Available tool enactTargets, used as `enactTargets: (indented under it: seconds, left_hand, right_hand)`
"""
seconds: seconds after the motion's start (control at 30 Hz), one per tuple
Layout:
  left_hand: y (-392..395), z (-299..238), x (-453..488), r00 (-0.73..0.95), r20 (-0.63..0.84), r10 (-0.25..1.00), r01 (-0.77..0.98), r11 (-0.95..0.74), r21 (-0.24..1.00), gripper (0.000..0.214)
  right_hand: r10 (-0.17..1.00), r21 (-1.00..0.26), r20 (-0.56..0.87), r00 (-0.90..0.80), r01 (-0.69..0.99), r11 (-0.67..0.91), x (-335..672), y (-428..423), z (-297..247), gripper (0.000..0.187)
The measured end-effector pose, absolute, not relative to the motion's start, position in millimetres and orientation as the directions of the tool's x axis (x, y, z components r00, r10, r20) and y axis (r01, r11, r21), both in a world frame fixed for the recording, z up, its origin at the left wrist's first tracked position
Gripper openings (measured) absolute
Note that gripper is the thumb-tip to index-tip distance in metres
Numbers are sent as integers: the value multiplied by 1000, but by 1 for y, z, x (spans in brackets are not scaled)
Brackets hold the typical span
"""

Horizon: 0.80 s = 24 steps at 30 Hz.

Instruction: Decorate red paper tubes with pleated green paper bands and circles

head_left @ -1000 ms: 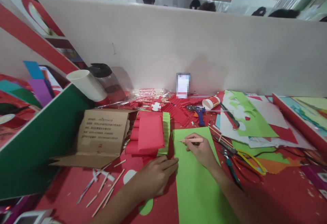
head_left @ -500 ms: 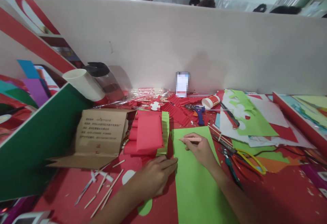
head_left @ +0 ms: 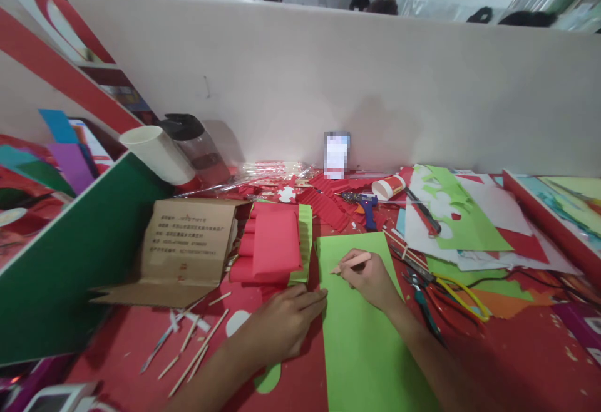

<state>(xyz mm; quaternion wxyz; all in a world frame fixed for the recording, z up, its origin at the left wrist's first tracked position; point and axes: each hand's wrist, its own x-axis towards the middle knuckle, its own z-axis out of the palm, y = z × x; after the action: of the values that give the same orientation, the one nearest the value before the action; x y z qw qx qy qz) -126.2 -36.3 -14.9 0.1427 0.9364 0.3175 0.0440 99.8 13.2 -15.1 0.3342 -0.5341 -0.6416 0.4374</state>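
A long sheet of light green paper (head_left: 361, 349) lies on the red table in front of me. My right hand (head_left: 370, 277) rests on its upper part, fingers closed around a pencil (head_left: 355, 260) whose tip points left and down to the paper. My left hand (head_left: 293, 315) lies flat, palm down, with its fingertips at the sheet's left edge. Just beyond that hand sits a bundle of folded red paper (head_left: 276, 243) on a green piece. White and green paper circles (head_left: 268, 379) are partly covered by my left forearm.
Left: an opened cardboard box (head_left: 185, 249), wooden sticks (head_left: 200, 352) and a green board (head_left: 79, 262). Right: pliers (head_left: 425, 312), yellow-handled scissors (head_left: 462, 293), a utility knife (head_left: 425, 211) and paper scraps. At the back: a glue gun (head_left: 367, 208), a paper cup (head_left: 388, 187) and a propped phone (head_left: 336, 155).
My right hand has shifted slightly down, and the pencil has tilted, its tip now lower on the green paper. My left hand stays in place.
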Motion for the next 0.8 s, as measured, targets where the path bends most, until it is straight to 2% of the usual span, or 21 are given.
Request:
enactTargets:
  seconds: [0.33, 0.53, 0.67, 0.8]
  left_hand:
    - [-37, -17, -126, 792, 4, 611, 581, -754, 306, 54]
    - [-37, -16, -126, 789, 10, 614, 585, -758, 288, 53]
    - [-37, -14, -126, 803, 24, 596, 563, -770, 302, 51]
    - [-36, -14, -126, 810, 32, 586, 548, -775, 314, 50]
  right_hand:
    - [953, -903, -63, -295, 423, 71, 103, 11, -12, 15]
    - [918, -929, -93, -386, 366, 60, 106, 9, -9, 12]
    - [962, -951, -60, -267, 307, 25, 105, 17, -5, 17]
    - [984, -932, 7, -179, 355, 71, 102, 27, -4, 19]
